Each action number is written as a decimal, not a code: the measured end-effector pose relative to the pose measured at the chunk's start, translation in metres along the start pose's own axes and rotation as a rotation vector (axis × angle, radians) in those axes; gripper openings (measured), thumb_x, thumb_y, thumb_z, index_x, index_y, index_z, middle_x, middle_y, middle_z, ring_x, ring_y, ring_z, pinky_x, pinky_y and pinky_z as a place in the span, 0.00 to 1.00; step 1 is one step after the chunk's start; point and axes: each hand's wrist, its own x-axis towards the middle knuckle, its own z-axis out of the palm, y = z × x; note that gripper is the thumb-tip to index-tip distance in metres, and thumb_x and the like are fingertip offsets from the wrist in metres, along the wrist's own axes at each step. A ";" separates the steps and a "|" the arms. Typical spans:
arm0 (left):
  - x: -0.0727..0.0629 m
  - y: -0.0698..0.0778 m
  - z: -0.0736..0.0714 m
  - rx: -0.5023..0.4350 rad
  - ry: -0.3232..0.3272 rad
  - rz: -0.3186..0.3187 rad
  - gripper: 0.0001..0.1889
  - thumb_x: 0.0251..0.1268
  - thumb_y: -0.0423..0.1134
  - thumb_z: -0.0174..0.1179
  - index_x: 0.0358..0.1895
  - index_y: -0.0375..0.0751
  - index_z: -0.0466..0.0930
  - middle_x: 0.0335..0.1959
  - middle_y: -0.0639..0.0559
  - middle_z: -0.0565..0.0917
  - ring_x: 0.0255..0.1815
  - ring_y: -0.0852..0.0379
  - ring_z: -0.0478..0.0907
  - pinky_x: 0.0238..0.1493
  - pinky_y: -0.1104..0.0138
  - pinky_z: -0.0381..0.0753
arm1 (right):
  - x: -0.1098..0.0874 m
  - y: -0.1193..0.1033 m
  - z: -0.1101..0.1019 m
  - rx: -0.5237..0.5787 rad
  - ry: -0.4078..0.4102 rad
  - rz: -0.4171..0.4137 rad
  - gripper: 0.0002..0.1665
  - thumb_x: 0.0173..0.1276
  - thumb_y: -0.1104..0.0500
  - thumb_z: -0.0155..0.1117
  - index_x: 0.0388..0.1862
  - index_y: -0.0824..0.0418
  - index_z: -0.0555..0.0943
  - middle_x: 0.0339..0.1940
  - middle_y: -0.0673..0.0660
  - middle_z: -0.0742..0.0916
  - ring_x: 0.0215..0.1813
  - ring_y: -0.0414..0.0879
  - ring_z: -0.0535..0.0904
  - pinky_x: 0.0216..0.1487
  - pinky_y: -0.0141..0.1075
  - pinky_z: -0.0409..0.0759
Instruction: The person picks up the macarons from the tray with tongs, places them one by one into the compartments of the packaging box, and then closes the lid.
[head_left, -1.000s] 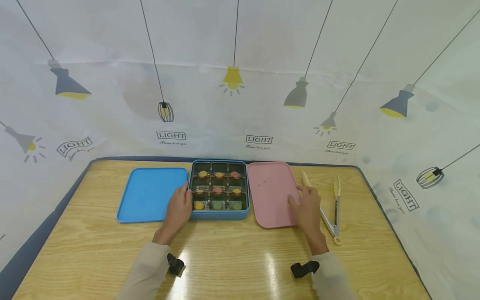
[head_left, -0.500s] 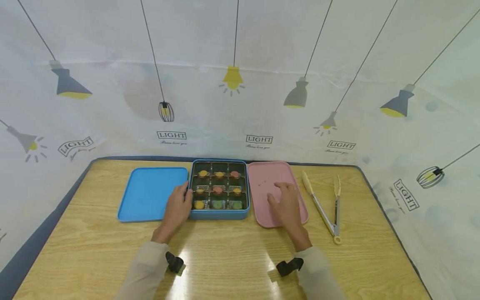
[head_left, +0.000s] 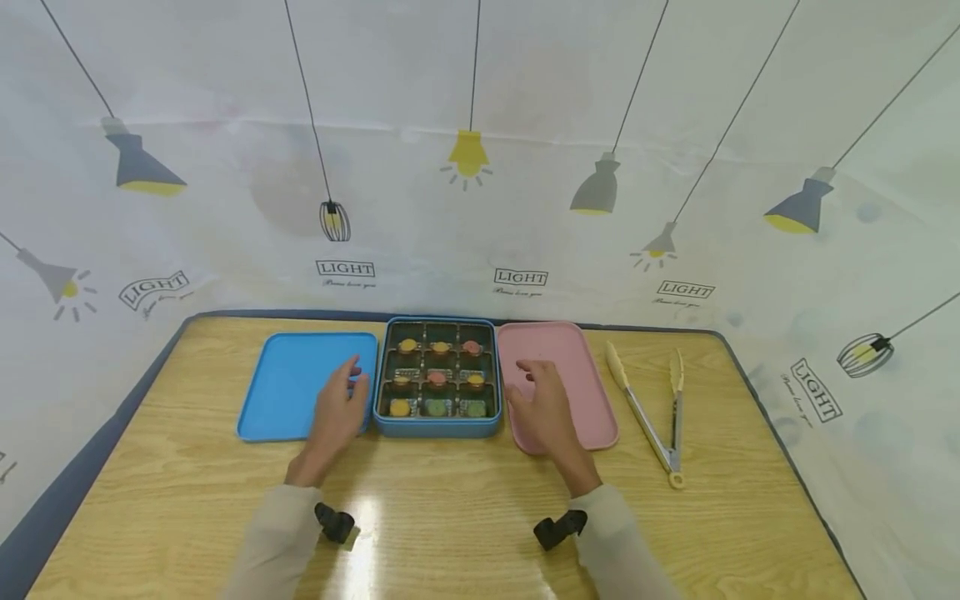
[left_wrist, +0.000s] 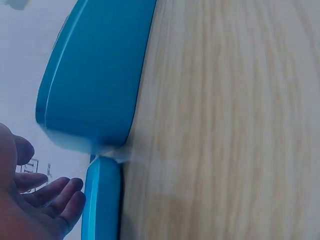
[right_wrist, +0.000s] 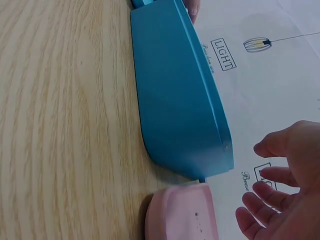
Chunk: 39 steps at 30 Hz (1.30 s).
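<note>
In the head view a blue box (head_left: 438,428) stands uncovered, its dark divided insert holding several small round yellow, orange, pink-red and green pieces. My left hand (head_left: 336,412) is over the right side of a flat blue lid or tray (head_left: 281,387), just left of the box. Over the left part of a pink tray (head_left: 583,392) is my right hand (head_left: 543,408), with fingers spread toward the box. Both hands hold nothing. In the left wrist view, loosely bent fingers (left_wrist: 62,197) show beside the blue lid's edge; the right wrist view shows the box wall (right_wrist: 175,95) apart from the right hand.
Tongs (head_left: 671,454) with cream tips and metal arms lie spread to the right of the pink tray. The wooden table (head_left: 442,517) meets a lamp-printed backdrop (head_left: 420,225) at its far edge. The blue lid, box and pink tray stand in a row near that edge.
My right hand has moved left across the pink tray, from its right edge near the tongs. My left hand has drawn slightly left, away from the box's side.
</note>
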 end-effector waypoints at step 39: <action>-0.026 -0.061 -0.136 0.165 0.139 -0.243 0.30 0.80 0.46 0.34 0.74 0.26 0.58 0.68 0.25 0.67 0.67 0.27 0.65 0.63 0.37 0.67 | 0.007 -0.112 0.101 0.745 -0.597 0.154 0.26 0.78 0.58 0.54 0.71 0.66 0.69 0.68 0.65 0.77 0.65 0.60 0.77 0.60 0.38 0.80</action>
